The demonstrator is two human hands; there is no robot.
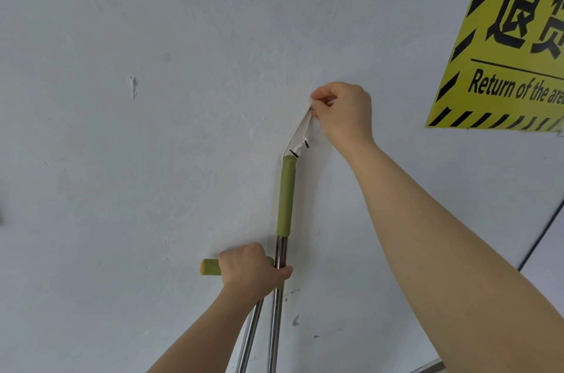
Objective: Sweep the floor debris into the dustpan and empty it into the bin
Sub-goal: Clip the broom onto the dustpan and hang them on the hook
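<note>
Your left hand [253,269] sits low, with its back toward you and the forearm rising from the bottom edge. Its fingers are curled tight round two steel shafts at once, and the thumb lies across the upright one. Your right hand [345,113] is well above it, the arm stretched up from the lower right. Its thumb and fingertips are pinched on the top of a white loop [300,137], right against the wall [152,159].

The upright pole [287,195] rises from below your left fist. Its long axis is near vertical, leaning slightly right. Its green sleeve starts just above the left hand and ends just below the right, with the tip pointing at your pinching fingers. The loop runs taut from that tip up to the pinch.

The second shaft [253,336] drops from under your left hand, slanting down and left, just beside the first. A short green grip [210,267] with a yellow end cap sticks out level to the left of your fist (your hand covers the join, so you cannot tell whether grip and shaft are one piece). Both lower ends run off the bottom edge, so you cannot tell which is broom and which is dustpan.

A yellow and black sign [503,37] hangs up and to the right of your right hand.
</note>
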